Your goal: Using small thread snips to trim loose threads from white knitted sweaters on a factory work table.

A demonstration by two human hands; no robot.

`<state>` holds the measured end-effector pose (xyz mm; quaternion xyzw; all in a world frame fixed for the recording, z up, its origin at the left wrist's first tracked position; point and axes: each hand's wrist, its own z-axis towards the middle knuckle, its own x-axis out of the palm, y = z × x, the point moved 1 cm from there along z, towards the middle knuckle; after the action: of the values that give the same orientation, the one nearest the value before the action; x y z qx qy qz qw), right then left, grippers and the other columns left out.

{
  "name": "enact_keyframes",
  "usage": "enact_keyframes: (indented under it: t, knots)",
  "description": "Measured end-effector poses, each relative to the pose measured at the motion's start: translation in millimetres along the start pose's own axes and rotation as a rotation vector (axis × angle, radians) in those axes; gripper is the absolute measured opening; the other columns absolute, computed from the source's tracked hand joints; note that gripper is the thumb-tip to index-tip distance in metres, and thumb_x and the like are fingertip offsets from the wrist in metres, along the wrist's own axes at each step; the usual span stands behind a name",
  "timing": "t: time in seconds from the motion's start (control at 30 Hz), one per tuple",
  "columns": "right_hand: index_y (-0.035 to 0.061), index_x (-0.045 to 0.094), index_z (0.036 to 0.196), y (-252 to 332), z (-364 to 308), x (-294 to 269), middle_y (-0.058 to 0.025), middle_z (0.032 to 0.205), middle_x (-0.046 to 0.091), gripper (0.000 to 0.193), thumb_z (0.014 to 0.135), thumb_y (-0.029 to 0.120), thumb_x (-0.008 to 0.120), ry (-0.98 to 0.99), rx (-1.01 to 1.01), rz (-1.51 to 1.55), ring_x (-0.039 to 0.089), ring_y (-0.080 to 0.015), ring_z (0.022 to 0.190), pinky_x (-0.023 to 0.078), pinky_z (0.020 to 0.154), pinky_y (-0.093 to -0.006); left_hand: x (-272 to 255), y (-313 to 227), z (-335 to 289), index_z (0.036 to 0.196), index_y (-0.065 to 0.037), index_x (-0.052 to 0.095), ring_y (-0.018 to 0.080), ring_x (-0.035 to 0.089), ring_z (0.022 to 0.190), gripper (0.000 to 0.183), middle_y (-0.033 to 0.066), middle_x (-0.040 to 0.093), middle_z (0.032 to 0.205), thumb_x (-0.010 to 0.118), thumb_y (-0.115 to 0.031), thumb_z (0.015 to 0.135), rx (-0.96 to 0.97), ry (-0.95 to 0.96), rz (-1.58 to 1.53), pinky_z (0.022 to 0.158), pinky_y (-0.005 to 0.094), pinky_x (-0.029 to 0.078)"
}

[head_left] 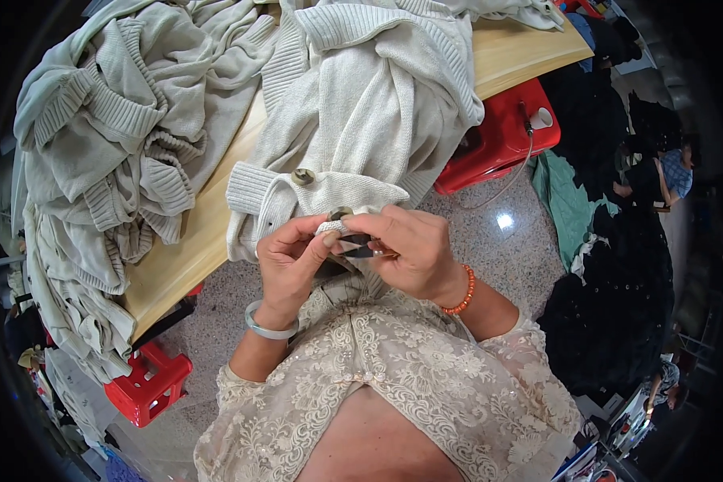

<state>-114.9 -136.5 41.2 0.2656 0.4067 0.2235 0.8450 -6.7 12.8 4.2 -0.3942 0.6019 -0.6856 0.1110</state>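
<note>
A cream knitted sweater (361,104) runs off the table toward me, its near end gathered at my hands. My left hand (289,261) is closed, with thumb and fingers pinching a small fold of the knit. At that fold sits a dark, shiny button (339,215). The fingertips of my right hand (416,251) press together beside this button. Tucked under those fingers is a small dark-bladed tool that looks like thread snips (360,247), its points toward my left hand. Another brown-green button (302,177) shows on the ribbed band just beyond my hands.
A pale wooden table (177,261) carries a heap of similar cream sweaters (128,120) at the left. To the right stands a red plastic stool (498,136) with a white cup-like piece and a cord. Another red stool (149,386) is at the lower left. Dark cloth (610,305) lies at the right.
</note>
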Motion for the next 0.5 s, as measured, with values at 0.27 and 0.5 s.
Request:
enact_keyframes:
  t: [0.27, 0.5]
  knots:
    - [0.0023, 0.062, 0.081, -61.6, -3.0, -21.2, 0.0036, 0.061, 0.045, 0.035, 0.099, 0.027, 0.045, -0.058, 0.686, 0.907, 0.040, -0.0037, 0.052, 0.032, 0.047, -0.0201, -16.7, 2.0, -0.2, 0.111, 0.003, 0.057, 0.0105, 0.060, 0.078, 0.026, 0.0056, 0.064, 0.091, 0.062, -0.010, 0.088, -0.075, -0.083, -0.166, 0.071, 0.0230, 0.049]
    - [0.0024, 0.065, 0.105, -24.9, 9.1, -7.8, -0.0083, 0.087, 0.058, 0.024, 0.083, 0.009, 0.065, 0.050, 0.333, 0.344, 0.056, -0.0144, 0.078, 0.046, 0.066, -0.0262, -25.4, 0.5, 6.3, 0.112, 0.002, 0.052, 0.0155, 0.059, 0.096, 0.025, 0.0096, 0.060, 0.106, 0.053, -0.006, 0.088, -0.074, -0.028, -0.456, 0.087, 0.0300, 0.047]
